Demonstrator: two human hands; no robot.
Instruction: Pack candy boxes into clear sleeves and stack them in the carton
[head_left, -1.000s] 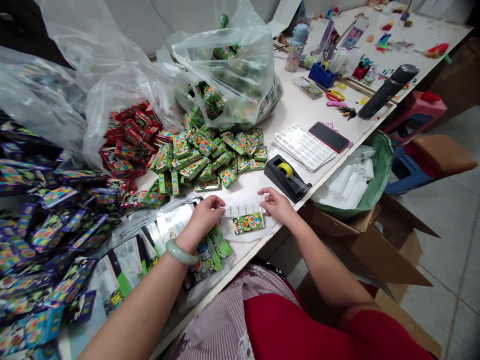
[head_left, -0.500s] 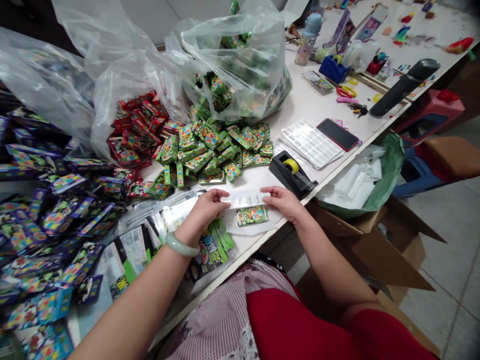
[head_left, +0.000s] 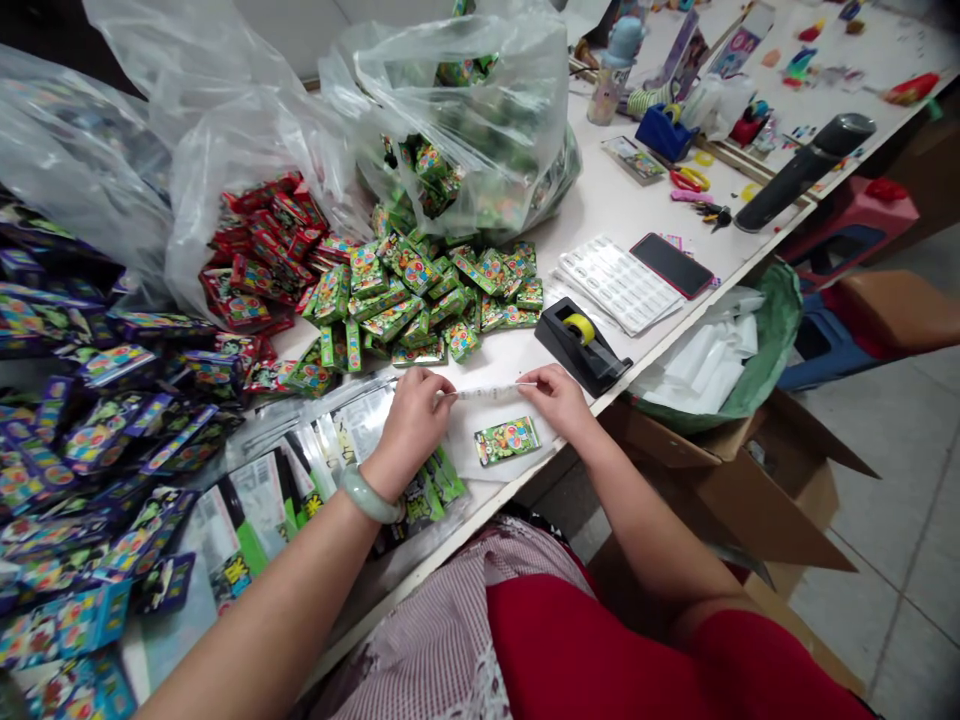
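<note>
White paper strip (head_left: 489, 393): our left hand (head_left: 414, 425) and right hand (head_left: 561, 402) pinch its ends, probably to hold it taut near the green packet (head_left: 507, 441).

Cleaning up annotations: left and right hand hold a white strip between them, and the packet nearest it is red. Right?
Not quite: the packet is green, not red, per the head view. The left hand and right hand do hold the white strip between them.

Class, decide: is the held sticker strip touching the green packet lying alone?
Apart. The head view shows white surface between the sticker strip, pinched by left hand and right hand, and the green packet.
</note>
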